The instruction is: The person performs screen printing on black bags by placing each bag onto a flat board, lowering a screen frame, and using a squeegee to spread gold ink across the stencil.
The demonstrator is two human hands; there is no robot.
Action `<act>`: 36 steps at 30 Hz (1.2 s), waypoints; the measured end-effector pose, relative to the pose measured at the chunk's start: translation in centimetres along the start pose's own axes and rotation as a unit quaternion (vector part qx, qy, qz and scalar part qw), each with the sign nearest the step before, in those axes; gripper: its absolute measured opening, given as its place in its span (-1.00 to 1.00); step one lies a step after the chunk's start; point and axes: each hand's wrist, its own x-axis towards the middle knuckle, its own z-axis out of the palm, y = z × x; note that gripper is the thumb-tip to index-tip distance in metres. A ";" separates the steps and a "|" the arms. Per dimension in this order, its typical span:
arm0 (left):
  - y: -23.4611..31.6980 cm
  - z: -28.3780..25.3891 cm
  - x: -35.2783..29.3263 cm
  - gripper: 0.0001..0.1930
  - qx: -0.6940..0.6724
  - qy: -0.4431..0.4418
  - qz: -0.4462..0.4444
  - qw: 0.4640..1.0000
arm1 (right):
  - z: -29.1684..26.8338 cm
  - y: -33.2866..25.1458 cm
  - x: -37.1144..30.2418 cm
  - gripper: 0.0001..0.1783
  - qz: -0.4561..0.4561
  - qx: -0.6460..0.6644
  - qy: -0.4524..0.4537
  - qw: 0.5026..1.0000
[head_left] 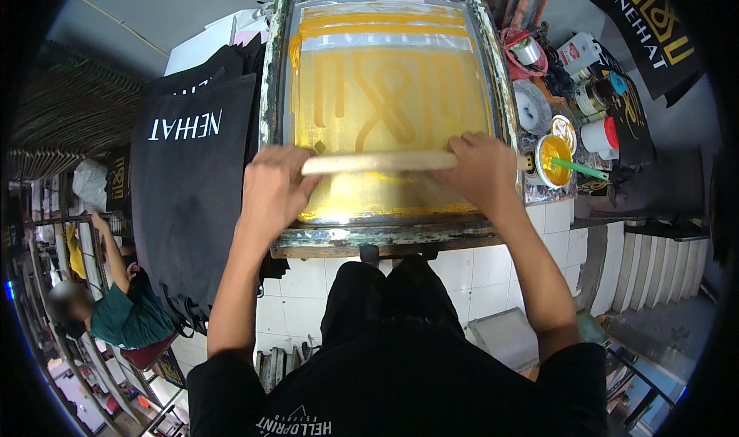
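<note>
Both my hands grip a wooden-handled squeegee [381,162], held level across the lower part of a screen-printing frame [271,90]. My left hand [277,187] is closed on its left end, and my right hand [483,174], a little blurred, on its right end. Yellow ink coats the mesh [439,90], thickest in streaks along the top and near the bottom edge. A darker looping design shows through the mesh beyond the squeegee. The squeegee's blade is hidden under its handle.
Black printed fabric pieces [192,183] lie left of the frame. At right stand a tub of yellow ink [552,174] with a green-handled stirrer [581,169], a red-lidded jar [600,137] and several cans. A person in a green shirt [131,314] is at the shelves, lower left.
</note>
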 end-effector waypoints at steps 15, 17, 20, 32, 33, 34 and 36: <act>-2.0 3.6 -11.8 0.42 -0.001 0.074 -0.076 0.994 | -0.5 -2.7 -8.1 -0.57 -0.051 0.029 0.069 0.996; -2.3 3.1 -12.2 0.43 -0.006 0.120 -0.055 0.991 | -1.7 -2.8 -7.5 -0.58 -0.036 0.049 0.067 0.996; -1.7 0.2 -11.3 0.50 -0.037 0.237 0.006 0.971 | -5.8 -3.0 -6.5 -0.61 -0.047 0.068 0.164 0.983; -6.9 1.1 1.3 -0.38 -0.137 0.090 -0.322 0.932 | -27.8 -2.3 12.4 -0.61 -0.028 -0.104 0.263 0.959; -8.0 2.7 0.9 -0.48 -0.109 0.056 -0.335 0.934 | -28.9 -2.6 13.0 -0.58 -0.031 -0.073 0.255 0.964; -9.2 3.7 0.6 -0.64 -0.097 0.027 -0.343 0.934 | -30.0 -2.7 13.9 -0.55 -0.015 -0.050 0.243 0.968; -11.1 4.5 0.1 -0.73 -0.155 0.081 -0.357 0.918 | -31.8 -2.5 16.7 -0.49 0.034 -0.015 0.216 0.976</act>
